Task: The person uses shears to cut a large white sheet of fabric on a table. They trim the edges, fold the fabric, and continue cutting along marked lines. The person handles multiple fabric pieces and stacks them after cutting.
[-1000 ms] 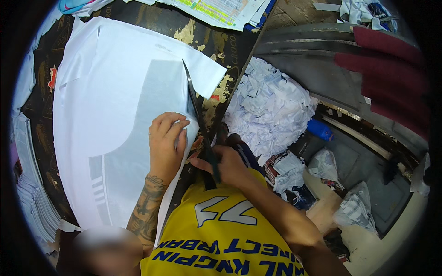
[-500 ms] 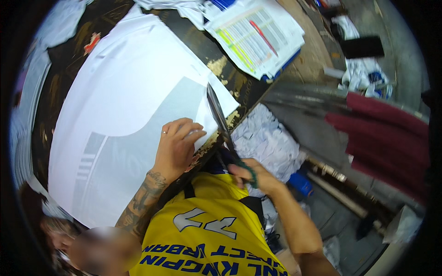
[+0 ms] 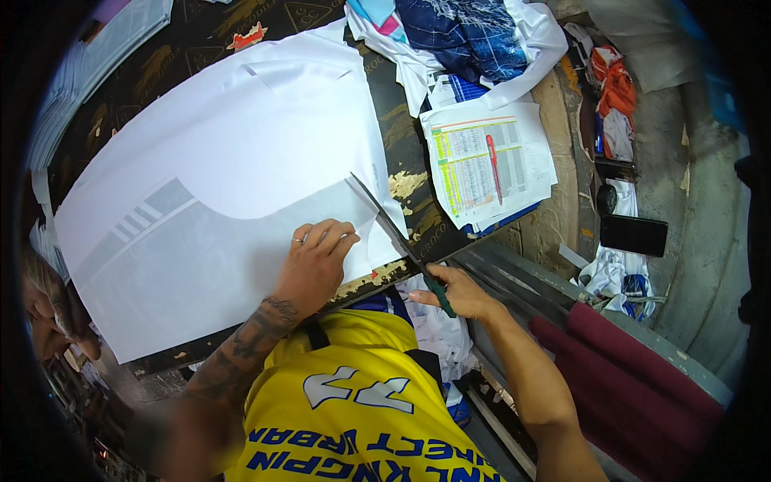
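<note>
A large white fabric sheet (image 3: 289,120) with a pale grey printed shape (image 3: 217,249) and a striped band lies on the dark table. My left hand (image 3: 320,255), a ring on one finger, rests on it with curled fingers closed at the fabric near the table's front edge. My right hand (image 3: 458,293) grips the green-wrapped handles of long dark scissors (image 3: 389,218). Their blades lie along the right end of the grey shape, tips pointing up and left. How far the blades are apart is hard to make out.
Printed sheets (image 3: 466,161) with a red pen (image 3: 493,169) lie right of the fabric, below patterned cloth (image 3: 474,36). Stacked pale sheets (image 3: 100,60) stand far left. Maroon cloth (image 3: 618,377) hangs right of me, near a black phone-like object (image 3: 634,235). Another person's arm (image 3: 56,301) shows at left.
The view has turned, so the table's contents appear rotated. The scissors now reach further in along the grey shape's right end. My left hand stays near the fabric's front part.
</note>
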Demonstrator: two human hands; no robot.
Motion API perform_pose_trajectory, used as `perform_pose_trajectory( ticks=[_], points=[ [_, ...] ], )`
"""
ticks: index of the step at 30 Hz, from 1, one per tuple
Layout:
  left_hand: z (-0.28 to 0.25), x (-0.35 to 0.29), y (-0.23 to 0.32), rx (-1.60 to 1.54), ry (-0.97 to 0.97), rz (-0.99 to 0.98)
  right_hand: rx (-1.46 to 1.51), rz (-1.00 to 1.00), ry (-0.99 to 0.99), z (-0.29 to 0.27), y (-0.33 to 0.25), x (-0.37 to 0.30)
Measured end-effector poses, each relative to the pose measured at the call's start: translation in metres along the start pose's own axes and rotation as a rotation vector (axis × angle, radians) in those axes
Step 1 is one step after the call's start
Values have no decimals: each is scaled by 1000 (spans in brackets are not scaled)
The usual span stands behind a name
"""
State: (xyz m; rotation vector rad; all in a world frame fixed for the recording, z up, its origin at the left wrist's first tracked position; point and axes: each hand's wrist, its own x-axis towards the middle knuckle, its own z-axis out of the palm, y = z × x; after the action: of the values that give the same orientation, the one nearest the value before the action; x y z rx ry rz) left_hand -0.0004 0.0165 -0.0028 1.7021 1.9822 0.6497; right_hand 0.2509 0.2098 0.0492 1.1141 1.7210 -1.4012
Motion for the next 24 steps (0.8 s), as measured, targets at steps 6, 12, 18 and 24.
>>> perform_pose_trajectory(
  ticks=[6,12,18,24],
  points=[
    [-2,1,5,-26,-2,-25,92,-17,34,13,9,7],
    [0,3,5,-20,-11,-55,91,9,-3,11,7,5],
    [2,1,9,-61,29,-86,94,-27,116,18,-9,13],
    [22,13,42,-54,226,-281,16,128,-182,-69,-37,-20]
  ],
)
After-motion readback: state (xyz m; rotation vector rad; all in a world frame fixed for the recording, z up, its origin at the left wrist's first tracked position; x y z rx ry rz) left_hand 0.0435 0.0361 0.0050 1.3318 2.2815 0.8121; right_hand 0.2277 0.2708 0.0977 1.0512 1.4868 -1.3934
